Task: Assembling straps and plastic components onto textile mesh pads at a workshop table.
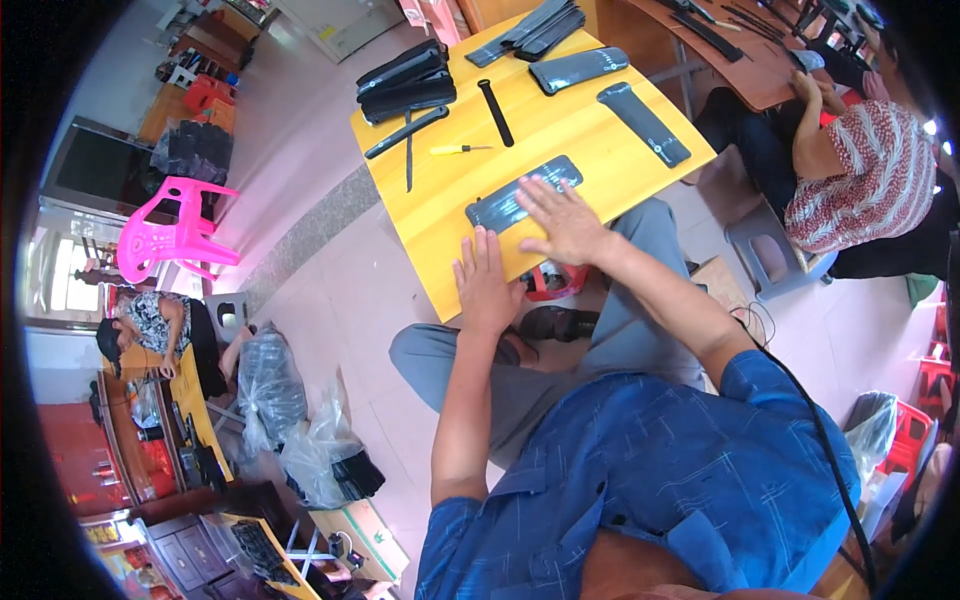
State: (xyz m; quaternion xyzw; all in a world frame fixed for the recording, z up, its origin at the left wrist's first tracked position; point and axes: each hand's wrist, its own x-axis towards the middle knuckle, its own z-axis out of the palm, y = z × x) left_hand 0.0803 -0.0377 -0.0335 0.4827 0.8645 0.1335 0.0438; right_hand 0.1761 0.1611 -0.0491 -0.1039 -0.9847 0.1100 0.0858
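Note:
A flat dark pouch [500, 207] with pale print and a shiny surface lies near the front edge of the yellow table [420, 235]. My right hand [567, 222] rests flat over its right half, fingers stretched out. My left hand [485, 283] is open too, its fingertips at the pouch's near left edge. Neither hand grips anything. Beyond the pouch lie a screwdriver [458, 149] with a yellow handle, a short black strap [495, 112], and a long black handle-like piece [405, 132] crossing a thin dark strip [409, 165].
Black pouches [405, 85] are piled at the table's far left, grey flat sleeves [535, 30] at the back. Two more pouches lie right, one wide [578, 70], one long [645, 125]. A seated co-worker [860, 180] is at right; a pink chair [180, 230] stands left.

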